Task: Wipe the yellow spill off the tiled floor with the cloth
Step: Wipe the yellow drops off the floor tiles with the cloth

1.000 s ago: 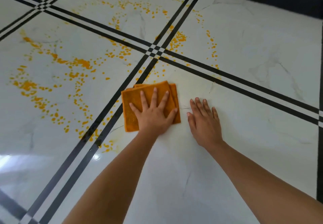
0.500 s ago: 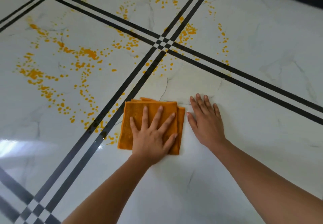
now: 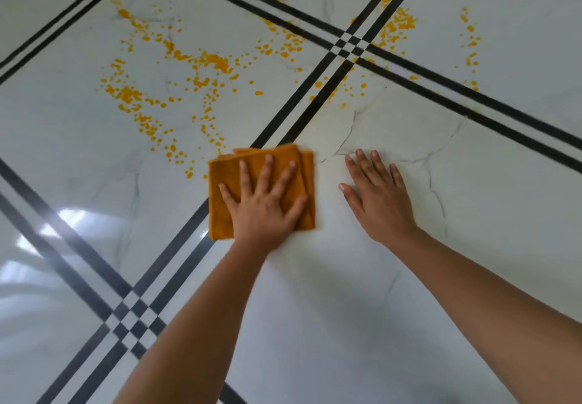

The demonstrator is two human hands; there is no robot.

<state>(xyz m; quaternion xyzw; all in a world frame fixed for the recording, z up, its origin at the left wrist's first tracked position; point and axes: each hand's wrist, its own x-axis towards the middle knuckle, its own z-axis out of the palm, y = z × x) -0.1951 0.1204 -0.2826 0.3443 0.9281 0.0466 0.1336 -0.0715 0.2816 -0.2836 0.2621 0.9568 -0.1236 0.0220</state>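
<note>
A folded orange cloth (image 3: 225,183) lies flat on the white marble-look tiled floor (image 3: 378,293), across the black double stripe. My left hand (image 3: 264,205) presses on it with straight, spread fingers. My right hand (image 3: 378,195) rests flat on the bare tile just right of the cloth, fingers straight. The yellow spill (image 3: 201,79) is scattered as drops and blotches over the tile up and left of the cloth. More yellow drops (image 3: 396,25) sit beyond the stripe crossing at the upper right.
Black double stripes (image 3: 318,88) cross the floor in a grid, with one crossing at the top (image 3: 348,46) and another at the lower left (image 3: 135,325). A bright window reflection (image 3: 59,224) glares on the left tile.
The cloth under my left hand has slid back toward me and slightly left, over the black stripe. The yellow drops near the stripe where it passed are gone. My right hand stays planted.
</note>
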